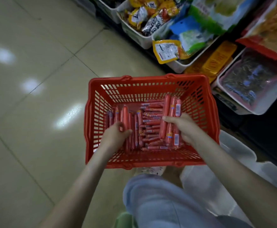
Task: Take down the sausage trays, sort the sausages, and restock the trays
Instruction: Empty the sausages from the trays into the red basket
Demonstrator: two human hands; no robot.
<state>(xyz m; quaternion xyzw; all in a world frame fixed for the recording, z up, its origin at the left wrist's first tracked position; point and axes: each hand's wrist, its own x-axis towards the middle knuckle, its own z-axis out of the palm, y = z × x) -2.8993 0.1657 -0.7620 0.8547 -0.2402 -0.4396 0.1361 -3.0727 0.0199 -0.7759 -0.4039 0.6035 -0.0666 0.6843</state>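
Note:
A red plastic shopping basket [150, 79] stands on the tiled floor in front of me, holding many red-wrapped sausages [150, 122], some lying crosswise in the middle and some lengthwise on the left. My right hand [185, 127] grips a bundle of thick sausages [172, 116] on the basket's right side. Inside the left part, my left hand [116, 135] curls its fingers round a thick sausage [125, 117] among the lengthwise ones.
White bins of packaged snacks [150, 18] line the low shelf at the upper right. Two empty translucent white trays [238, 153] lie on the floor to the right of the basket. My knee in light jeans [159, 199] is below the basket. Tiled floor spreads left.

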